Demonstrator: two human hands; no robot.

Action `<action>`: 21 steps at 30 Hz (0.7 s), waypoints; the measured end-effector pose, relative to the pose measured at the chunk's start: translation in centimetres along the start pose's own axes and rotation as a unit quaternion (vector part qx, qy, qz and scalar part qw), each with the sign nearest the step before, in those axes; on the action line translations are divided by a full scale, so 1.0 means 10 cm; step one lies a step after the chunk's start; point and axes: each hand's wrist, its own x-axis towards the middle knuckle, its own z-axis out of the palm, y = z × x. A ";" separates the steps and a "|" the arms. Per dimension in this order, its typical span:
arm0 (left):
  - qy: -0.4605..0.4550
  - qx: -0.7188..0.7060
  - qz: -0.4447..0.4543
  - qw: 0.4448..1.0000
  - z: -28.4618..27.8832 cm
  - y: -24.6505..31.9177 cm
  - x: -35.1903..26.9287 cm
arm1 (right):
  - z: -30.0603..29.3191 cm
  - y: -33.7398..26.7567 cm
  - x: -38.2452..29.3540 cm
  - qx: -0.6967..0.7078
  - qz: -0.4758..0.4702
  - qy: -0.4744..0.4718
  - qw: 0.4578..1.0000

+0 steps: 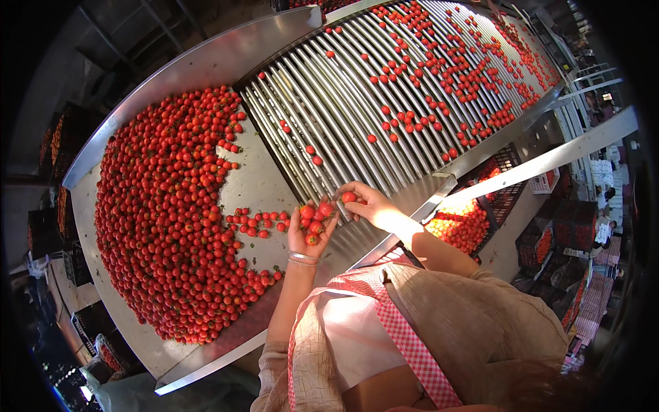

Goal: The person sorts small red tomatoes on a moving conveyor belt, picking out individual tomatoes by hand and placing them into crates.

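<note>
Several small red tomatoes (315, 224) with green calyxes lie in my left hand (314, 232), palm up over the steel tray's edge, bracelets at the wrist. Close to its right, my right hand (371, 206) holds a small tomato (349, 198) between thumb and fingers, above the near end of the metal rollers (309, 118). A large heap of tomatoes (175, 206) covers the left of the steel tray (260, 175). A short line of tomatoes (260, 223) reaches from the heap towards my left hand. More tomatoes (409, 121) are scattered over the rollers.
A raised metal rim (216, 46) borders the tray on the far side. A crate of tomatoes (458, 226) stands below the conveyor at the right, beneath a slanting metal bar (545, 159). Dark stacked crates (575, 226) stand farther right, with others at the far left.
</note>
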 end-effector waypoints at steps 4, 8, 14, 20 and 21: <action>-0.016 0.004 -0.012 1.000 -0.06 -0.03 -0.11 | 0.04 -0.02 -0.15 0.062 0.014 0.027 0.998; -0.026 -0.001 -0.017 1.000 -0.12 -0.04 -0.22 | 0.02 0.07 -0.23 0.220 0.039 0.011 0.975; -0.027 -0.005 -0.011 1.000 -0.17 -0.07 -0.34 | 0.03 0.29 -0.30 0.341 0.087 0.031 0.936; -0.049 -0.035 -0.030 0.998 -0.21 -0.09 -0.45 | 0.16 0.32 -0.40 0.354 0.009 0.017 0.935; -0.051 -0.035 -0.033 0.998 -0.20 -0.10 -0.46 | 0.17 0.32 -0.43 0.311 0.007 0.032 0.950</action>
